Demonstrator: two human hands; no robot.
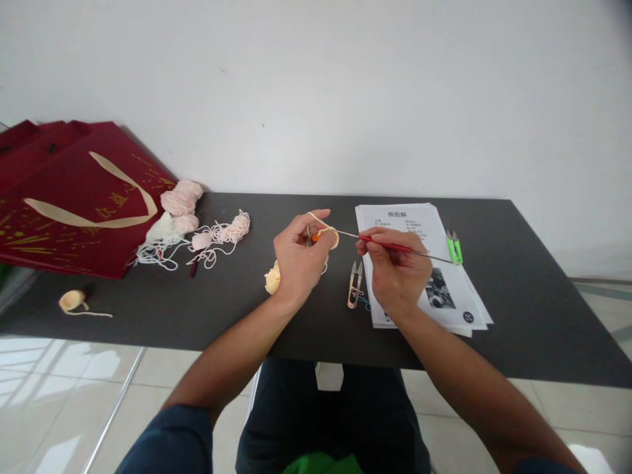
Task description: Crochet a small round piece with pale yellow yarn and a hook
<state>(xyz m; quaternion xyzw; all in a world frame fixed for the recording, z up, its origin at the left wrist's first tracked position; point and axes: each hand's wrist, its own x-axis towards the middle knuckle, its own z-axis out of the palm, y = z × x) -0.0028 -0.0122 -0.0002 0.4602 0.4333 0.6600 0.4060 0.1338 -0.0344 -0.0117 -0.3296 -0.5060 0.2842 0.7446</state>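
My right hand [402, 270] grips the red handle of a crochet hook [390, 245], whose thin metal shaft points left. The hook's tip reaches a small cream crochet piece [334, 238] pinched in my left hand [302, 257]. A strand of cream yarn runs over the left index finger. Something small and orange [315, 237] shows between the left fingers; its kind is unclear. Behind the left wrist lies a pale yellow yarn ball [272, 279], partly hidden. Thread snips [354, 284] rest on the table between my forearms.
Printed pattern sheets [457, 309] lie under my right hand, with green snips [454, 248] on their right edge. To the left are pink yarn [182, 197], tangled white yarn [162, 240], a red gift bag [79, 197] and a small cream crocheted piece [72, 300]. A wall stands behind the dark table [533, 316].
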